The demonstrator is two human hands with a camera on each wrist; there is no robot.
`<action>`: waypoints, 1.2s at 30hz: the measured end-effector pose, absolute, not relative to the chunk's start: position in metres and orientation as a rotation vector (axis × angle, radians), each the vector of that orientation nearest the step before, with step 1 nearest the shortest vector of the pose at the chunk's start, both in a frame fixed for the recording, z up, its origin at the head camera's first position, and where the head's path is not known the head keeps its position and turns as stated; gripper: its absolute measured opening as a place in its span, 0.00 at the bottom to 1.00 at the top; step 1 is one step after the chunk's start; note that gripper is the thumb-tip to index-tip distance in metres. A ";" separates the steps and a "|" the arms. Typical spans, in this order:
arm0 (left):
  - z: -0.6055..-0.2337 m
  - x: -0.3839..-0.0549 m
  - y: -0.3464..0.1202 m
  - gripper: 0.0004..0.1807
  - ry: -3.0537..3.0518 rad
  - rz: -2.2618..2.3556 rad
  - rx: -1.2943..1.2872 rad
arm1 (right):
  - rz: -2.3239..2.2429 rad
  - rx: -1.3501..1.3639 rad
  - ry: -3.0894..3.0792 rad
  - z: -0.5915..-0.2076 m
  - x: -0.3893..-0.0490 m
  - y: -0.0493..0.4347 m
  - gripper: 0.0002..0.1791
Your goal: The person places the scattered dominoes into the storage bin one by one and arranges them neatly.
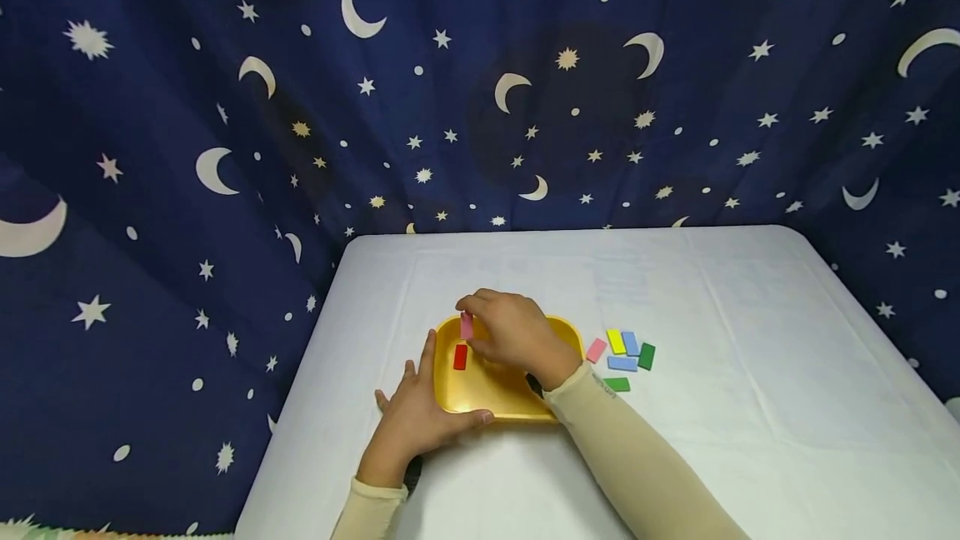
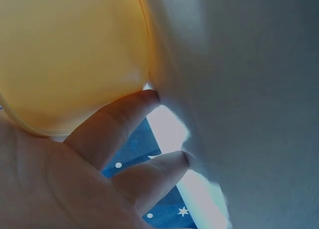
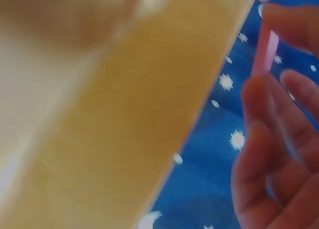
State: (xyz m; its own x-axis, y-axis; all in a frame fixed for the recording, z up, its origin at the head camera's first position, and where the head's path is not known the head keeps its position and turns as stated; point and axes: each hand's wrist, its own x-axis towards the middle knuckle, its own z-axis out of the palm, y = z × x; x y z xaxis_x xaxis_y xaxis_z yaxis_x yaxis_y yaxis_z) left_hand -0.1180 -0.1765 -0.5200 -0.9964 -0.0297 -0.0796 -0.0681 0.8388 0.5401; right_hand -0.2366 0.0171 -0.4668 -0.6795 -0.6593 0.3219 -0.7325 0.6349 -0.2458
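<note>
1. Fingertips of the right hand pinch a pink block, head view; the block is over the left end of the yellow tray.
2. Same view: inside the tray, at its left end, is a red block, just on the near side of the pink one. Right hand and sleeve hide part of the tray's interior.
3. At the tray's near left corner is the left hand, digits spread, one finger along the left rim and the thumb at the near rim.
4. Right of the tray, on the white tabletop, lie a second pink block, a yellow block, two blue blocks and two green blocks.
5. Left wrist view: two left fingers extend apart beside the tray, the upper one against its outer edge.
6. Right wrist view: the pink block stands between two digits, seen past the blurred tray's edge; whether it touches the tray I cannot tell.
</note>
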 end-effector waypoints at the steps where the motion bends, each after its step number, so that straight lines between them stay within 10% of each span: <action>1: -0.520 -0.118 -0.176 0.85 2.948 0.874 -0.076 | 0.537 1.152 -2.657 -0.467 -0.236 0.016 0.26; 36: -0.519 -0.123 -0.178 0.88 2.955 0.859 -0.067 | 0.222 1.205 -2.985 -0.490 -0.238 -0.003 0.15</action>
State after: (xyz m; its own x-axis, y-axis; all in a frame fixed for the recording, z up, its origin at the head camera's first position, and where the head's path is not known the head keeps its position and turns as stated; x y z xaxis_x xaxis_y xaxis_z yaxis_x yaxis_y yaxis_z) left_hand -0.1229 -0.1783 -0.5188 -0.9970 -0.0240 -0.0731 -0.0594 0.8436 0.5337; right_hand -0.2380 -0.0029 -0.4898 -0.7181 -0.6954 -0.0271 -0.6838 0.7123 -0.1587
